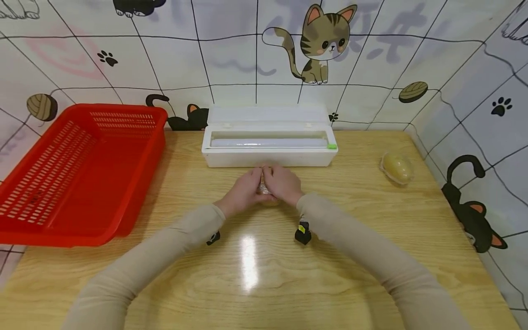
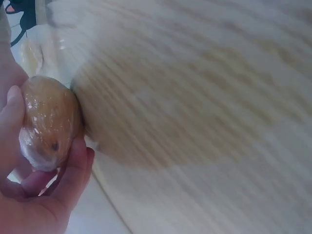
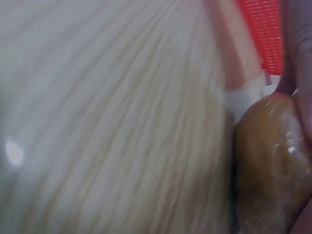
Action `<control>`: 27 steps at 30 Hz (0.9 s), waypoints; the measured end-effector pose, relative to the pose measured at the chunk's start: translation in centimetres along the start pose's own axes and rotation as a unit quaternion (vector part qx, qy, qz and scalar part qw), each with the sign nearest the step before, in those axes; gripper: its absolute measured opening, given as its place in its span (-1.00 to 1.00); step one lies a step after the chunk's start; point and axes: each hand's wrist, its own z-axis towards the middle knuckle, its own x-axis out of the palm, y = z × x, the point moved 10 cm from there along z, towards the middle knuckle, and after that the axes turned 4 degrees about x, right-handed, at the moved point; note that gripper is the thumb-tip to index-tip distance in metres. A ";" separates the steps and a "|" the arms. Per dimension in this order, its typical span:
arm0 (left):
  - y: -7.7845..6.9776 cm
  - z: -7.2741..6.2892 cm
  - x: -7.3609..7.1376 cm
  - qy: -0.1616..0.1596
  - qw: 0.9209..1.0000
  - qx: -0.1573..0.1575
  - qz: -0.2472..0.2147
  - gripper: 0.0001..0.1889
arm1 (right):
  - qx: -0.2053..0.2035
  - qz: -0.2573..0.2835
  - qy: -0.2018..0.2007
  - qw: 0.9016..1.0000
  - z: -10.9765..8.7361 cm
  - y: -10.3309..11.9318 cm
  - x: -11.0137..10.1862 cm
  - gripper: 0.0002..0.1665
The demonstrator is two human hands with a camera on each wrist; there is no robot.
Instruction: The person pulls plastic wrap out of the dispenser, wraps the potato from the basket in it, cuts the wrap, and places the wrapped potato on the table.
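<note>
Both hands meet in front of a white cling-film box, around a brownish oval wrapped in clear film that looks like a potato (image 2: 51, 119). In the left wrist view, my left hand (image 1: 246, 189) grips it with fingers and thumb curled round its sides; a small dark spot shows on its skin. My right hand (image 1: 283, 184) holds it from the other side, its fingers partly cut off in the right wrist view. From the head view the potato is mostly hidden between the hands. Its film looks shiny and wrinkled.
Behind the hands stands the white cling-film box (image 1: 270, 159), lid up, with a film roll (image 1: 268, 143) inside. A red plastic basket (image 1: 142, 183) is at the left. A yellowish film-wrapped oval (image 1: 397, 167) lies at the right on the wooden table (image 1: 350, 284). Cat-patterned walls border the table.
</note>
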 end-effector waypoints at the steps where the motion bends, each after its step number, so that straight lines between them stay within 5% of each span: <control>1: -0.1 0.0 0.1 0.005 1.000 -0.007 0.002 -0.27 | -0.005 -0.004 -0.011 1.000 0.0 0.1 -0.2 -0.36; 4: -0.1 -0.1 0.0 0.016 0.999 -0.030 0.013 -0.30 | -0.011 0.023 -0.025 0.999 0.1 0.0 -0.5 -0.37; 6: 0.0 0.0 -0.1 0.020 0.999 -0.044 0.020 -0.34 | -0.003 0.116 0.003 0.993 0.2 -0.4 -0.4 -0.40; 9: -0.1 0.2 -0.2 0.028 0.998 -0.050 0.026 -0.36 | 0.032 0.303 0.061 0.951 0.4 -1.3 -0.3 -0.39; 11: -0.4 0.4 -0.1 0.034 0.998 -0.042 0.023 -0.32 | 0.040 0.367 0.092 0.925 0.4 -1.8 -0.7 -0.41; 12: -0.6 0.4 0.0 0.040 0.998 -0.035 0.022 -0.29 | 0.033 0.375 0.101 0.921 0.3 -2.0 -1.1 -0.43; 17: -1.6 0.3 0.9 0.080 0.994 -0.013 0.069 -0.29 | -0.094 0.210 0.122 0.966 -2.6 -2.0 -3.1 -0.47; 22: -2.2 0.1 1.6 0.105 0.985 -0.006 0.133 -0.34 | -0.194 0.039 0.168 0.966 -6.6 -1.4 -0.9 0.10; 27: -1.9 -0.2 1.9 0.132 0.985 -0.025 0.108 -0.30 | -0.208 0.001 0.120 0.971 -6.8 -1.2 0.2 0.31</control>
